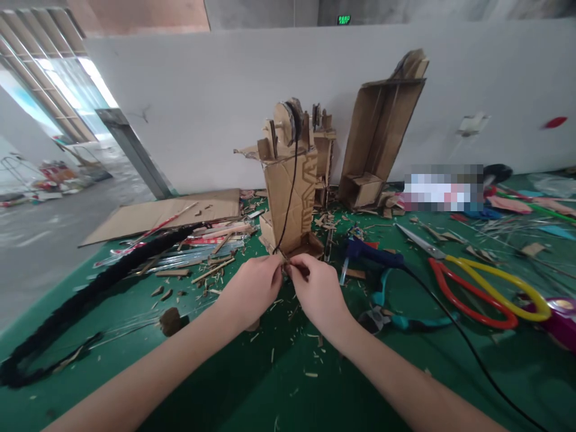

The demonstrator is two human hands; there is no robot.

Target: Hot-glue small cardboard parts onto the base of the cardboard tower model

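A cardboard tower [288, 195] stands in front of me, with a round cardboard wheel [284, 123] on top. From that wheel a black cord [291, 189] hangs down the tower's front to my fingertips. My left hand [258, 285] is closed in a pinch at the cord's lower end. Close beside it, my right hand [317, 288] is also pinched, its fingertips meeting the left ones. A small brownish bit shows between them, mostly hidden by the fingers. Behind the hands is the low tray-like cardboard base [310, 245] of the tower.
Right of my hands lie a blue glue gun [373, 252], teal-handled pliers [418, 321] and large red-and-yellow scissors [477, 279]. Sticks, a black fuzzy strip [112, 270] and a flat cardboard sheet [171, 213] lie left. A tall cardboard frame [382, 132] leans on the wall. Scraps litter the green table.
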